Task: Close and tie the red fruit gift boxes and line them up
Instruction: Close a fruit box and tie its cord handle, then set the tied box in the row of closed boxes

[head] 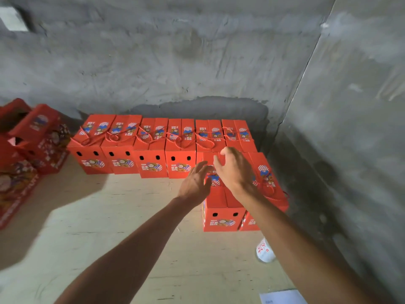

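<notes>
Several closed red gift boxes (151,148) stand in a row along the back wall, their red cords tied on top. In front of the row's right end stand two more red boxes, the nearer one (221,212) and one beside the wall (266,172) with a red cord on its top. Both my hands hover over the nearer box's top. My left hand (195,183) has its fingers spread and straight. My right hand (233,168) reaches further, fingers loosely bent, holding nothing. The arms hide part of this box's top, and no cord shows there.
A pile of open red boxes (28,150) lies at the left edge. A white plastic bottle (265,252) lies on the pale floor near the right wall, and a white sheet (282,297) sits at the bottom edge. Grey concrete walls close the back and right.
</notes>
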The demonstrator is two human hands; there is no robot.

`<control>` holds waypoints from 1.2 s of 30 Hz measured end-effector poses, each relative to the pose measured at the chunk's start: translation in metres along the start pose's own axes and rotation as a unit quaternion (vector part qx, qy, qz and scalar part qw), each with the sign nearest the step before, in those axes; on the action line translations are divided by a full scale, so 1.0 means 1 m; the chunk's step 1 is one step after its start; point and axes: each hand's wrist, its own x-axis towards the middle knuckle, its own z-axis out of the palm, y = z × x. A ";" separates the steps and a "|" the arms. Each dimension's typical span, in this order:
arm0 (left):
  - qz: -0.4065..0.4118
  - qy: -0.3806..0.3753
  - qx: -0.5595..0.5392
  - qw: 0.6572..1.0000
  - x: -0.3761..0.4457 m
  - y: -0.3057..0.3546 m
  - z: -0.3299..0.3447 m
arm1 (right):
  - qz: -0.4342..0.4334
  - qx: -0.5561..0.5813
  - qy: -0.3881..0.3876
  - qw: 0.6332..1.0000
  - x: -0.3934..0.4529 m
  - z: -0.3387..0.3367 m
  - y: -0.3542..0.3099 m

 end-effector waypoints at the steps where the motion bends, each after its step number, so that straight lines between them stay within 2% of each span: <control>1: 0.015 0.020 0.002 1.000 -0.006 0.002 -0.012 | -0.010 0.010 0.010 1.000 -0.004 -0.006 -0.011; 6: 0.049 0.096 0.023 0.994 -0.050 -0.016 -0.076 | -0.022 0.050 0.023 0.998 -0.031 -0.016 -0.070; 11: 0.015 0.154 0.039 0.987 -0.114 -0.059 -0.145 | -0.045 0.091 -0.015 0.995 -0.067 0.006 -0.146; 16: -0.037 0.197 0.054 0.978 -0.177 -0.114 -0.223 | -0.103 0.106 -0.026 0.989 -0.092 0.037 -0.246; 23: -0.101 0.233 0.086 0.963 -0.278 -0.233 -0.344 | -0.154 0.144 -0.059 0.976 -0.130 0.099 -0.408; 27: -0.148 0.265 0.068 0.950 -0.319 -0.315 -0.404 | -0.150 0.147 -0.090 0.974 -0.155 0.149 -0.500; 31: -0.181 0.268 0.063 0.944 -0.343 -0.379 -0.453 | -0.145 0.142 -0.113 0.973 -0.170 0.200 -0.577; 36: -0.231 0.263 0.050 0.936 -0.343 -0.442 -0.497 | -0.126 0.142 -0.154 0.970 -0.173 0.253 -0.641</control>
